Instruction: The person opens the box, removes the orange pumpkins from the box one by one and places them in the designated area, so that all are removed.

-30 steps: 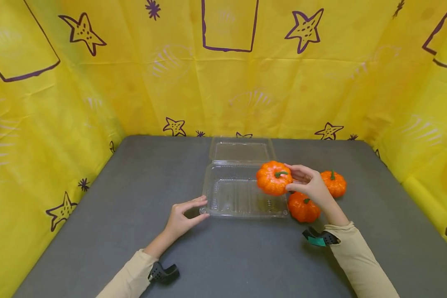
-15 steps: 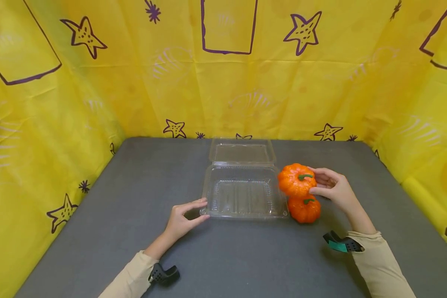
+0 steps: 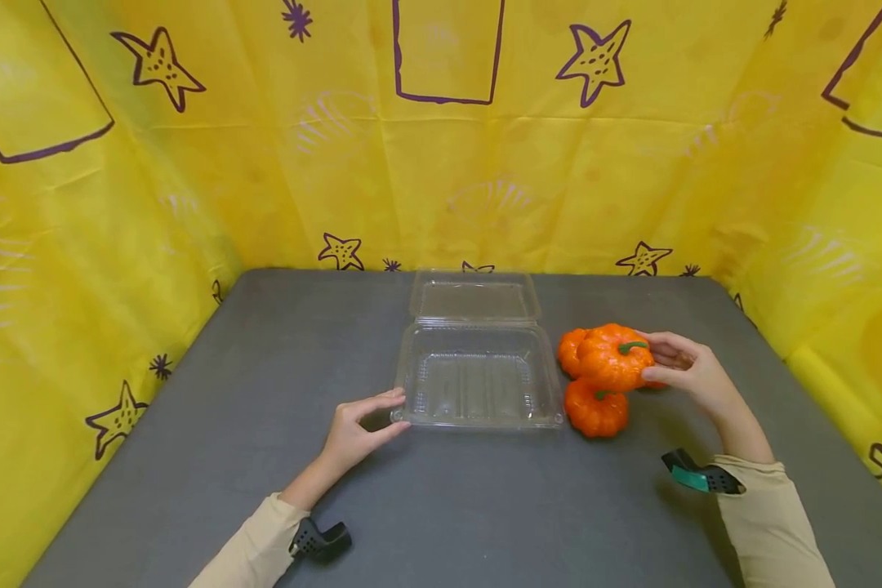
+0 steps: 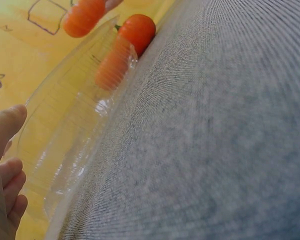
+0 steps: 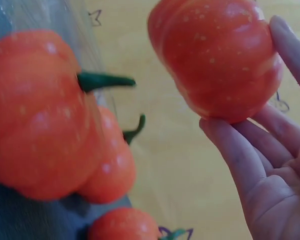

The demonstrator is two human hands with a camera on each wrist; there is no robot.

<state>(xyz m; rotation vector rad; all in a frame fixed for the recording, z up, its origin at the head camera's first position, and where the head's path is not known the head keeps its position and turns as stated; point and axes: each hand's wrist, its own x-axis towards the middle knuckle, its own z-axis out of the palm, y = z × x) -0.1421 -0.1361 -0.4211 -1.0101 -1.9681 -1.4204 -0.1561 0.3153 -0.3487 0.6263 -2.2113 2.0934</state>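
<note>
My right hand [image 3: 698, 376] holds an orange toy pumpkin [image 3: 612, 359] with a green stem, thumb on one side and fingers on the other. The right wrist view shows this held pumpkin [image 5: 215, 60] raised apart from the others. Beneath and around it sit more pumpkins, one in front [image 3: 595, 410] and another peeking out behind [image 3: 569, 351]; part of one more shows under the hand. A clear plastic clamshell container [image 3: 478, 416] stands to their left, lid folded back. At its front left corner my left hand [image 3: 354, 426] holds the rim between thumb and fingers.
The lid [image 3: 474, 298] lies flat toward the table's back edge. The grey table [image 3: 470, 506] is bordered at the back and sides by a yellow cloth [image 3: 441, 180] with drawn starfish. The front pumpkin sits close beside the container's right wall.
My right hand has carried its pumpkin rightward from over the container's right side to above the other pumpkins, uncovering one behind. The left hand has stayed at the container's corner.
</note>
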